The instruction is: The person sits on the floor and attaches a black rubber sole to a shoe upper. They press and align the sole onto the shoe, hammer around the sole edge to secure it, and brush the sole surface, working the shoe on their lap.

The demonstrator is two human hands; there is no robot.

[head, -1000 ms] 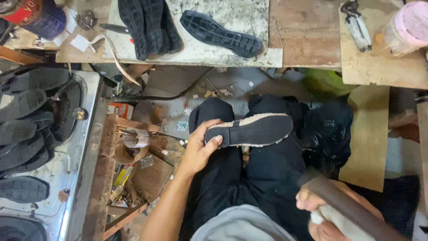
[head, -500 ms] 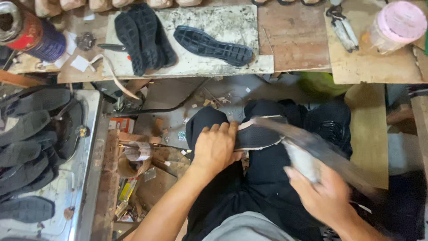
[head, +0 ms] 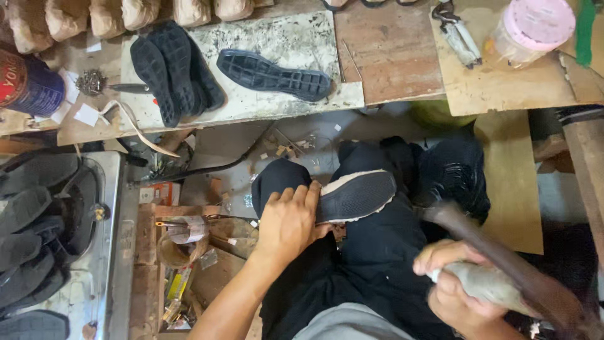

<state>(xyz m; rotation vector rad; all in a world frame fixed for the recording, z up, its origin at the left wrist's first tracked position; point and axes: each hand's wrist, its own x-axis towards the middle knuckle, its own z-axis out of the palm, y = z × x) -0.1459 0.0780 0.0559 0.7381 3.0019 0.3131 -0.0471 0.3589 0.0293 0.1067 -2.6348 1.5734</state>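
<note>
Pinned sole-up on the lap, a shoe [head: 352, 196] is steadied by the left hand [head: 290, 221], flat over its heel at nine o'clock. What seems a hammer [head: 503, 277], blurred, is gripped by the closed right hand [head: 454, 284] at four o'clock, clear of the sole.

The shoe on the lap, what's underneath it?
The shoe lies sole-up on the person's dark trousers, with the left hand pressing its heel end. The upper underneath is hidden by the sole.
</note>
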